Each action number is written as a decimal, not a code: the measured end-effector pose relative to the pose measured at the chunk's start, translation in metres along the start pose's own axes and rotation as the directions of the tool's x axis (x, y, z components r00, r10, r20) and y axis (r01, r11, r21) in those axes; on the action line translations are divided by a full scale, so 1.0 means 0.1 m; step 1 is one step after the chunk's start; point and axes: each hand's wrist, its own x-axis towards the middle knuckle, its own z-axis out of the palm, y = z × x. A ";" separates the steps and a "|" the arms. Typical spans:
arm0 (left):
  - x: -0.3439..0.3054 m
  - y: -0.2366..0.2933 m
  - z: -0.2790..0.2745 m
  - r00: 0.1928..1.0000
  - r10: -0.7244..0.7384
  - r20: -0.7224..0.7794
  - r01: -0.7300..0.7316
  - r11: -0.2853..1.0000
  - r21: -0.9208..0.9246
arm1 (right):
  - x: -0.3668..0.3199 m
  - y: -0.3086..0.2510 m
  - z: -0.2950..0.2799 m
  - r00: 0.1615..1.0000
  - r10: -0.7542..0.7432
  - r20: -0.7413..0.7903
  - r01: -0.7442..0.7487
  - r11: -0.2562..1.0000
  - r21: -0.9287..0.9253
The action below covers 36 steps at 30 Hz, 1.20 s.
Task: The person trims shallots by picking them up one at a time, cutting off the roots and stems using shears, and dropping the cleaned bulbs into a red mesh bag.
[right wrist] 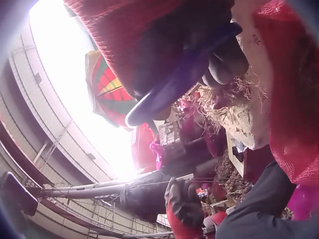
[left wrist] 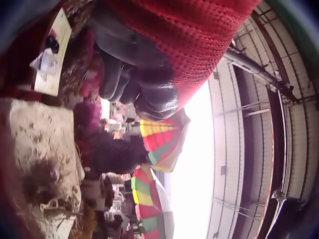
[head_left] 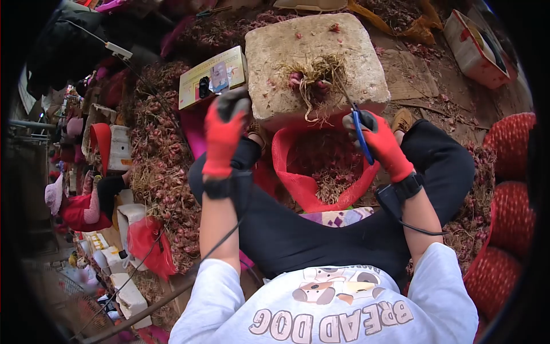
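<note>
My left hand [head_left: 225,131], in a red glove with dark coated fingers, hovers left of the pale foam block [head_left: 269,49], near its corner. The left wrist view shows its fingers [left wrist: 117,79] curled in, with nothing visible in them. My right hand [head_left: 382,143], gloved alike, grips blue-handled scissors [head_left: 361,136] by the block's near right corner, the blades pointing up toward the bunch. A small bunch of shallots [head_left: 295,79] with dry stalks and roots lies on the block. Below, between the legs, a red mesh bag [head_left: 285,166] stands with its mouth wide, loose shallots [head_left: 326,155] inside.
A yellowish box [head_left: 192,96] carrying small items adjoins the block's left side. Heaped shallots [head_left: 157,137] cover the floor at left. Full red mesh sacks [head_left: 510,221] stand at right, a white-and-red crate [head_left: 472,54] at upper right. Another person [head_left: 86,203] sits far left.
</note>
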 end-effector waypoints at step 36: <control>0.48 -1.08 0.92 0.970 -0.091 0.224 0.095 0.995 -0.008 | 0.95 0.48 0.01 0.784 0.413 0.464 -0.457 0.889 -0.018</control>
